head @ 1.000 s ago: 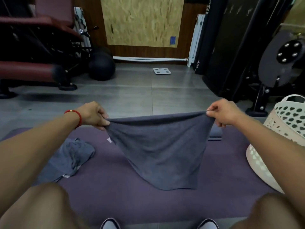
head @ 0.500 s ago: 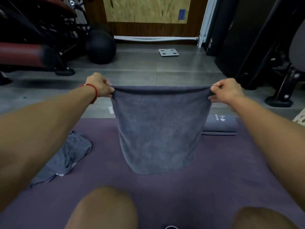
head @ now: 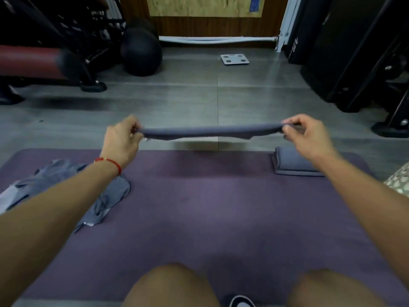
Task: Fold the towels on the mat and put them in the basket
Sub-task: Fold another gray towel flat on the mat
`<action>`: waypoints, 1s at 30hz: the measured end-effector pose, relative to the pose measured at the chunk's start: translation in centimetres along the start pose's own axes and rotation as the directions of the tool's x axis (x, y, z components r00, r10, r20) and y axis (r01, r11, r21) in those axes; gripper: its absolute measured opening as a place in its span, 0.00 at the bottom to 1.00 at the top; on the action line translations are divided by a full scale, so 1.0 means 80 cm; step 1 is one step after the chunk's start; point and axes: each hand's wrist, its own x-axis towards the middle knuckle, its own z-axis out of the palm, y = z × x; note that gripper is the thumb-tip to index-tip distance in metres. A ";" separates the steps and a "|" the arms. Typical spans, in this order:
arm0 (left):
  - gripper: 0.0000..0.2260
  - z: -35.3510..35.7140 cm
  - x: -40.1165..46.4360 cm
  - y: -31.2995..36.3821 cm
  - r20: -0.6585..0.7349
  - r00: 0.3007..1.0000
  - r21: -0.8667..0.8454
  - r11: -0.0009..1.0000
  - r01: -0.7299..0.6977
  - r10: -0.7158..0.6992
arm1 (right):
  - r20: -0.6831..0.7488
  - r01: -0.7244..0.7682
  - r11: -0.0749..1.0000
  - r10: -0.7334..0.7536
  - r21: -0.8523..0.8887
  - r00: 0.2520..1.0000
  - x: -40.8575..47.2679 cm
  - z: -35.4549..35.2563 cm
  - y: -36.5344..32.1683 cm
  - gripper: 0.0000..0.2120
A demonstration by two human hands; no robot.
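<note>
I hold a grey towel [head: 210, 132] stretched out nearly flat and edge-on above the far edge of the purple mat [head: 210, 209]. My left hand [head: 122, 140] pinches its left corner and my right hand [head: 307, 135] pinches its right corner. A folded grey towel [head: 292, 162] lies on the mat's far right, partly behind my right forearm. A crumpled grey towel [head: 66, 185] lies on the mat's left, under my left forearm. A sliver of the white perforated basket [head: 400, 180] shows at the right edge.
Grey tiled floor beyond the mat holds a white bathroom scale [head: 234, 59], a black medicine ball [head: 141, 55] and a red-padded gym bench [head: 33, 60] at the left. Black gym machines [head: 354, 52] stand at the right. My knees [head: 172, 286] fill the bottom.
The towel hung down from my hands before; it has swung up and away and is now stretched almost level. Both hands moved forward and the view tilted down.
</note>
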 end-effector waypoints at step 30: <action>0.14 0.172 -0.331 -0.056 0.765 0.582 0.530 0.784 -0.324 -0.277 | 0.625 0.413 0.539 0.298 -0.734 0.722 -0.293 0.113 0.233 0.07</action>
